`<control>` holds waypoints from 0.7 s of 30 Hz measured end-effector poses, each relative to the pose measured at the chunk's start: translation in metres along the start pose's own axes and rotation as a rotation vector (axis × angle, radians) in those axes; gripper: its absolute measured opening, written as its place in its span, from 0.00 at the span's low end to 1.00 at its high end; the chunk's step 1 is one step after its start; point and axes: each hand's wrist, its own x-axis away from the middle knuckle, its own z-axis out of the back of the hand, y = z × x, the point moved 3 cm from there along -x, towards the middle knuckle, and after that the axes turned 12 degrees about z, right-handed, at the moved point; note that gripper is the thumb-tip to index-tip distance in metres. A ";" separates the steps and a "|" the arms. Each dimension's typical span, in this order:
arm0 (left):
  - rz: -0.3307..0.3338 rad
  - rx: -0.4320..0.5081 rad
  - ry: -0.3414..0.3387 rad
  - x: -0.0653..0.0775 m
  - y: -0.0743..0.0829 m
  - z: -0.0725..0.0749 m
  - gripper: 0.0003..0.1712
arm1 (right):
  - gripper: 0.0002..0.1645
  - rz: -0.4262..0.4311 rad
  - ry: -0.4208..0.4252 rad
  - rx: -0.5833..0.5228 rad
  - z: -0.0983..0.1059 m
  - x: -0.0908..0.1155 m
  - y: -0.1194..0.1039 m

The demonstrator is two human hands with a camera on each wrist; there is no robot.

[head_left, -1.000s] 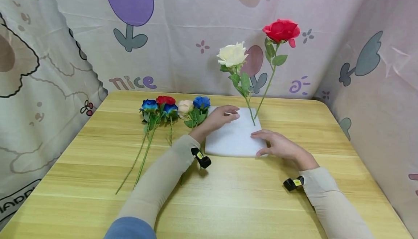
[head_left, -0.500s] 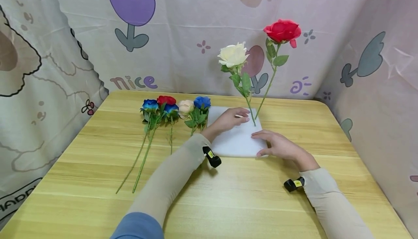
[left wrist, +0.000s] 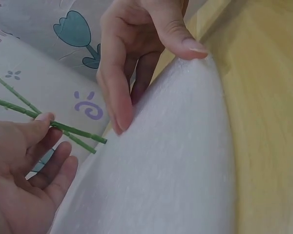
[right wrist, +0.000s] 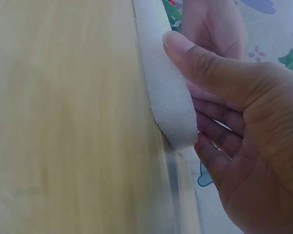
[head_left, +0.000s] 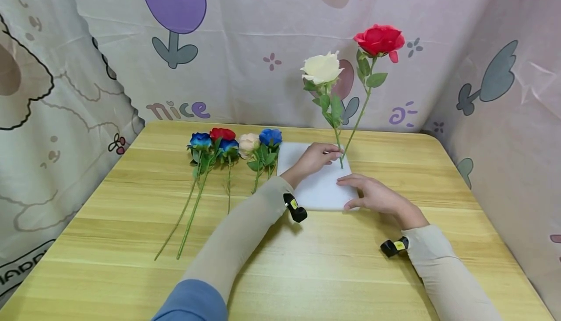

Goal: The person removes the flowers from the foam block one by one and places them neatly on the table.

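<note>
I am looking down at a wooden table where a white foam block is lying flat near the far edge. Two flowers are standing upright in it: a cream rose and a red rose, their stems going into the foam close together at its far right part. My left hand is reaching across the foam and pinching the cream rose's stem low down, just above the foam; in the left wrist view the thumb tip is pressing on the green stem with the other fingers loosely spread beneath. My right hand is holding the near right corner of the foam, with the thumb on the block's near side and the fingers lying on its top. To the left of the foam, a bunch of loose flowers, blue, red and pale, is lying flat on the table, stems pointing toward me.
</note>
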 end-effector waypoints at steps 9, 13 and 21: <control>-0.084 -0.064 0.014 -0.006 0.007 -0.014 0.15 | 0.41 0.008 0.005 0.007 0.000 0.000 0.002; -0.118 -0.063 -0.014 -0.010 0.006 -0.019 0.15 | 0.41 0.027 0.016 0.026 -0.001 0.000 0.002; -0.123 -0.067 -0.051 -0.012 -0.001 -0.023 0.15 | 0.41 0.010 -0.001 0.018 -0.002 0.000 0.003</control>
